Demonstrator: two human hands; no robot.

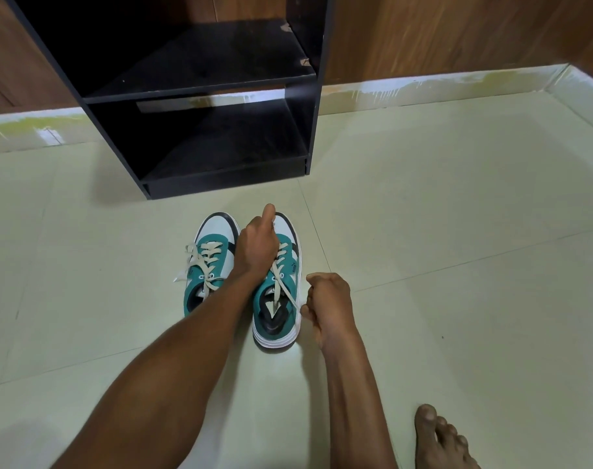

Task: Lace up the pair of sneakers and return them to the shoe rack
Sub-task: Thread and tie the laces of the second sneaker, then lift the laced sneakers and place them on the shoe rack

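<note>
I see both sneakers standing side by side on the pale tiled floor (457,214), toes pointing toward the black shoe rack (200,96), which stands just beyond them against a wood-panelled wall (440,32). The left sneaker (210,258) is teal and white with a black toe band; its cream lace (200,265) runs through the eyelets, with loose ends trailing off its left side onto the floor. The right sneaker (281,299) sits just beside it, heel nearest to me. My left hand (256,247) reaches across and rests on the forepart of the right sneaker, fingers curled closed on the lace near the toe, one finger raised above the toe cap; the exact grip under the palm is hidden. My right hand (329,304) is just beside the heel end of the right sneaker, on its right, fingers closed tight around the other end of the right sneaker's lace (286,289), which runs taut from the eyelets diagonally to this hand. Both shelves of the shoe rack that I can see hold no shoes. A bare foot (440,438) rests on the floor at the lower right, well apart from the sneakers.
</note>
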